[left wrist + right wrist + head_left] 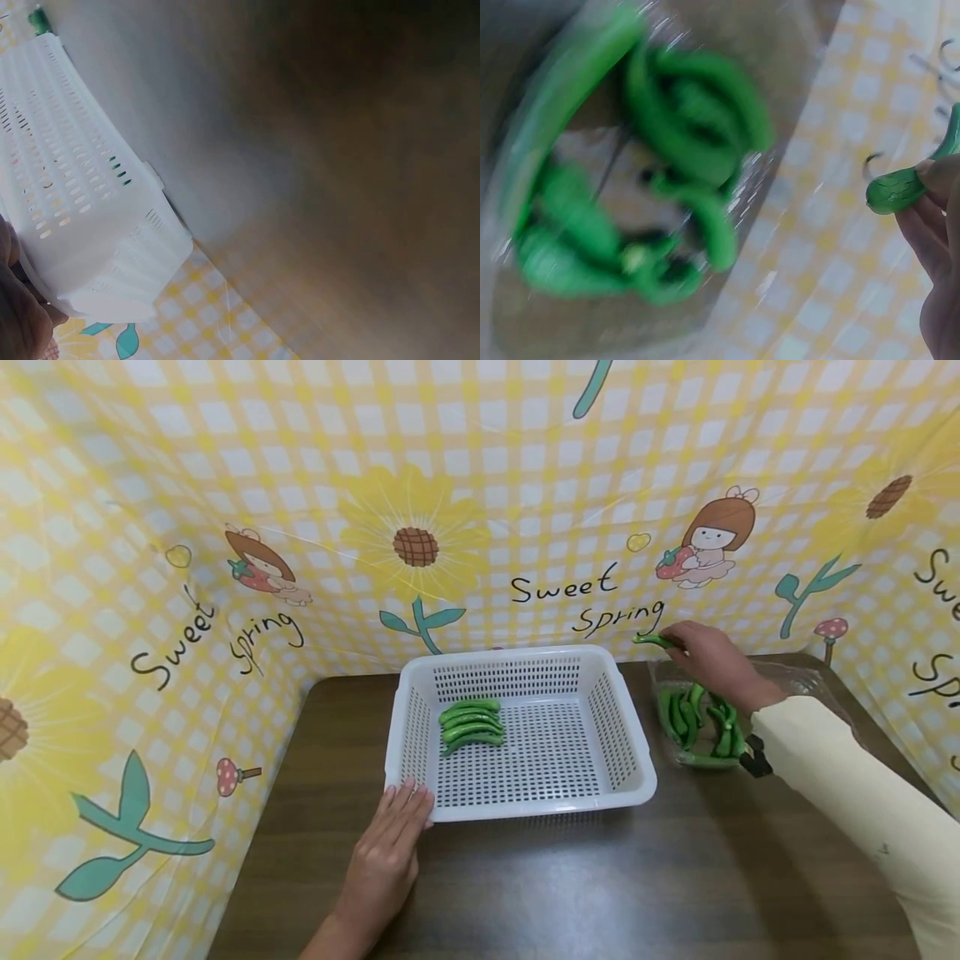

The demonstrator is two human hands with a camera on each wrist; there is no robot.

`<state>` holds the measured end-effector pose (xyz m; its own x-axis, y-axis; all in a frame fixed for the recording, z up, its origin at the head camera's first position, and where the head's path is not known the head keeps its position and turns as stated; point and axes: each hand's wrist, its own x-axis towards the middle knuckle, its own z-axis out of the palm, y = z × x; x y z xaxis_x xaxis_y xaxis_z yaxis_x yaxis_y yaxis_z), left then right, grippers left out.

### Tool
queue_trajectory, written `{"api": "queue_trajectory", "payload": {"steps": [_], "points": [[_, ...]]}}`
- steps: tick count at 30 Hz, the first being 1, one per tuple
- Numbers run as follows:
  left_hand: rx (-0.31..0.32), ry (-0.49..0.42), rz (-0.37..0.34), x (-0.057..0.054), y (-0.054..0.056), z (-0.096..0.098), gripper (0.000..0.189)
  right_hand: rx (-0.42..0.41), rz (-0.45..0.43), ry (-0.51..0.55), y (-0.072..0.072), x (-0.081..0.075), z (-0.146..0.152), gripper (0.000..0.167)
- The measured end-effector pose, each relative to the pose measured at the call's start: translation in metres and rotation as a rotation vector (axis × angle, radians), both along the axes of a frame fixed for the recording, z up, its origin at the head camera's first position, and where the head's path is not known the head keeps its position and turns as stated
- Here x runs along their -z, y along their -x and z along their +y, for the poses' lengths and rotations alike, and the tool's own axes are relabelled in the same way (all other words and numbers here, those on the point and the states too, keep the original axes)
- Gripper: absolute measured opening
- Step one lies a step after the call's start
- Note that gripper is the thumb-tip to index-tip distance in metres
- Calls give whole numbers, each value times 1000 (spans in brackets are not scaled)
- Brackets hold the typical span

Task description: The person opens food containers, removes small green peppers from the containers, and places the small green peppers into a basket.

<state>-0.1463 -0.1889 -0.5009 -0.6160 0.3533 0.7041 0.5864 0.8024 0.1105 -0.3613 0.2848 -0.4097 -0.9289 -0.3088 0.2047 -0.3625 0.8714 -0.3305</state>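
My right hand pinches a green pepper between thumb and fingers, raised near the back wall above the clear plastic tray. In the right wrist view the smooth end of this green pepper juts out past the fingertips. Several more green peppers lie in the tray, blurred in the right wrist view. A white perforated plastic basket stands at mid-table, with several green peppers lined up side by side inside, toward its left. My left hand rests with extended fingers over the basket's near-left corner.
Underneath is a dark brown wooden table. A yellow checked cloth with flowers and lettering rises behind the table and along both sides. The basket's right rim stands close beside the plastic tray.
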Motion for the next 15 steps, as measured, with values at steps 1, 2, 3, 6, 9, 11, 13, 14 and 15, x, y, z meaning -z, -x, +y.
{"api": "queue_trajectory", "payload": {"steps": [1, 2, 3, 6, 9, 11, 13, 14, 15], "points": [[1, -1, 0, 0, 0, 0, 44, -5, 0, 13, 0, -2, -6, 25], [3, -3, 3, 0, 0, 0, 43, -15, 7, 21, 0, -4, -12, 24], [3, -5, 7, 0, 0, 0, 43, -26, 17, 28, 0, -6, -18, 24], [8, -11, 20, 0, 1, 1, 42, -74, 64, 36, 2, -11, -36, 23], [12, -14, 28, -1, 1, 1, 42, -122, 121, 46, 6, -14, -53, 23], [14, -14, 25, -1, 1, 1, 41, -152, 145, 55, 10, -17, -64, 23], [13, -13, 16, -1, 0, 0, 42, -179, 154, 71, 13, -19, -75, 23], [11, -12, 9, -1, 0, 0, 43, -191, 154, 77, 14, -21, -81, 22], [9, -11, 3, 0, 0, 0, 43, -201, 152, 80, 15, -22, -87, 22]]}}
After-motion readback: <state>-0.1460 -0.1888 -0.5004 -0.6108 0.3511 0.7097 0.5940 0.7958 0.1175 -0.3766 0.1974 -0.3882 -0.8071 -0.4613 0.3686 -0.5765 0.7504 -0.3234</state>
